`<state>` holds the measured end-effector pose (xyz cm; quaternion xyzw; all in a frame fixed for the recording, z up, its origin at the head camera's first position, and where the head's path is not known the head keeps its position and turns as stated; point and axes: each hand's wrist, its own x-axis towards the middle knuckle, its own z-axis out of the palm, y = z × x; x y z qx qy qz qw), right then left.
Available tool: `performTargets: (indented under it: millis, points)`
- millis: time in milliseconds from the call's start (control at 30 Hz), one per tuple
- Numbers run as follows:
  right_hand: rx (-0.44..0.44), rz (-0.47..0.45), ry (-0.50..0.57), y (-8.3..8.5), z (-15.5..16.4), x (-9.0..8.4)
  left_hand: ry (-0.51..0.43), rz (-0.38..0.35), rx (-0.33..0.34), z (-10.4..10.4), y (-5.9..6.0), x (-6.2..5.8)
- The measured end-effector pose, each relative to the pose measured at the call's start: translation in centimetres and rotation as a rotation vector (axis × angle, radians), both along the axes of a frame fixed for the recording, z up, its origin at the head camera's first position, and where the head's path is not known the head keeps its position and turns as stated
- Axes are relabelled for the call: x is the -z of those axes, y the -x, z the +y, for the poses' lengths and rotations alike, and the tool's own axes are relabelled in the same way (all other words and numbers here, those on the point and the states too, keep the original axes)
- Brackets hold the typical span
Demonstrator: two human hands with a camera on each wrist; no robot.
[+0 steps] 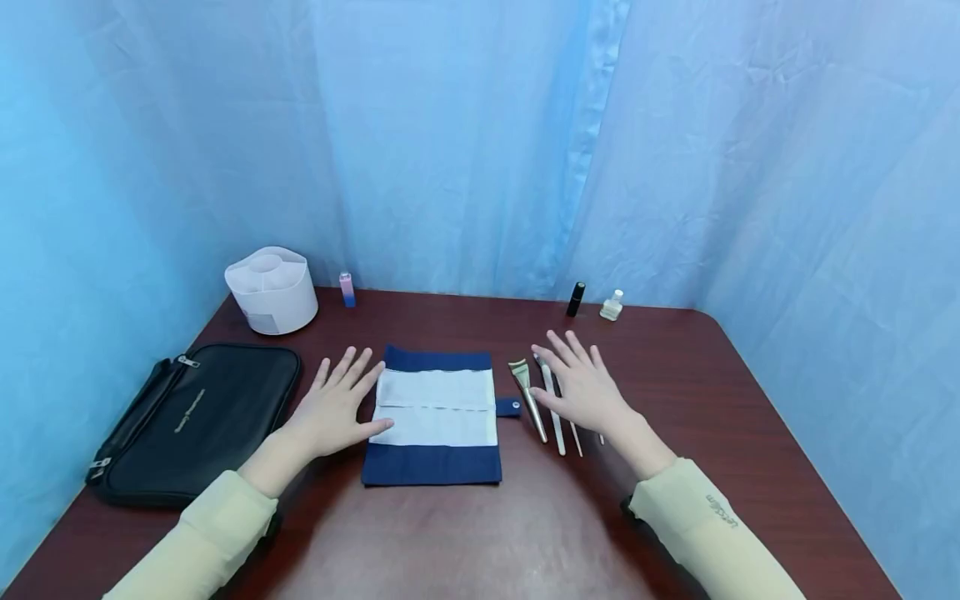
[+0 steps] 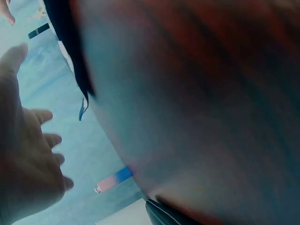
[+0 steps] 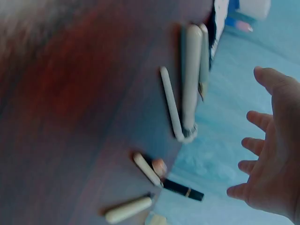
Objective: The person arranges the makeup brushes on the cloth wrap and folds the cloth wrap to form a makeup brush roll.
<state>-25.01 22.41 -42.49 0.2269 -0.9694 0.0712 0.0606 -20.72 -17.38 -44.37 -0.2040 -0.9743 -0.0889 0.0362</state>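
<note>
A navy and white fabric brush roll (image 1: pixel 432 465) lies unfolded on the dark red table, its strap with a metal snap (image 1: pixel 508 407) pointing right. My left hand (image 1: pixel 333 412) hovers with spread fingers by the roll's left edge, its thumb overlapping the white pockets in the head view. Spread and holding nothing, my right hand (image 1: pixel 588 393) is above several makeup brushes right of the roll. One has a pale, curved flat head (image 1: pixel 520 371); beside it lies a white-handled brush (image 1: pixel 556 421). The right wrist view also shows shorter brushes (image 3: pixel 129 209), which the hand mostly hides in the head view.
A black zippered case (image 1: pixel 213 417) lies at the left, with a white round organizer (image 1: pixel 276 296) behind it. Along the back edge stand a pink-and-blue tube (image 1: pixel 347 289), a black tube (image 1: pixel 575 300) and a small glass bottle (image 1: pixel 612 307). Blue curtains (image 1: pixel 465 150) surround the table.
</note>
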Motion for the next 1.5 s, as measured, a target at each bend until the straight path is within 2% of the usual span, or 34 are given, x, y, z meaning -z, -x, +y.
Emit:
performTargets:
  millis: [167, 267, 433, 600, 867, 1033, 1267, 1500]
  points:
    - [-0.064, -0.082, 0.047, 0.6, -1.1, 0.9, -0.018, -0.069, 0.104, -0.6, 0.2, 0.7]
    - [-0.091, -0.141, 0.080, 1.0, -1.3, 1.4, -0.016, -0.146, 0.146, -1.2, 0.3, 0.9]
    - [-0.122, -0.199, 0.106, 2.3, -1.4, 2.1, -0.023, -0.262, 0.174, -1.8, 0.4, 1.0]
    - [-0.133, -0.227, 0.136, 3.4, -1.6, 2.5, -0.060, -0.318, 0.184, -2.2, 0.6, 1.2]
    - [-0.113, -0.260, 0.138, 4.0, -2.2, 2.6, -0.079, -0.364, 0.198, -2.4, 0.8, 0.8]
    - [-0.073, -0.301, 0.190, 4.3, -2.2, 2.8, -0.083, -0.378, 0.208, -2.5, 1.0, 0.6]
    - [-0.047, -0.314, 0.217, 4.7, -2.1, 3.3, -0.082, -0.361, 0.204, -2.5, 0.9, 0.9]
    - [-0.048, -0.328, 0.298, 4.5, -2.1, 2.6, -0.094, -0.340, 0.202, -2.5, 1.0, 1.0]
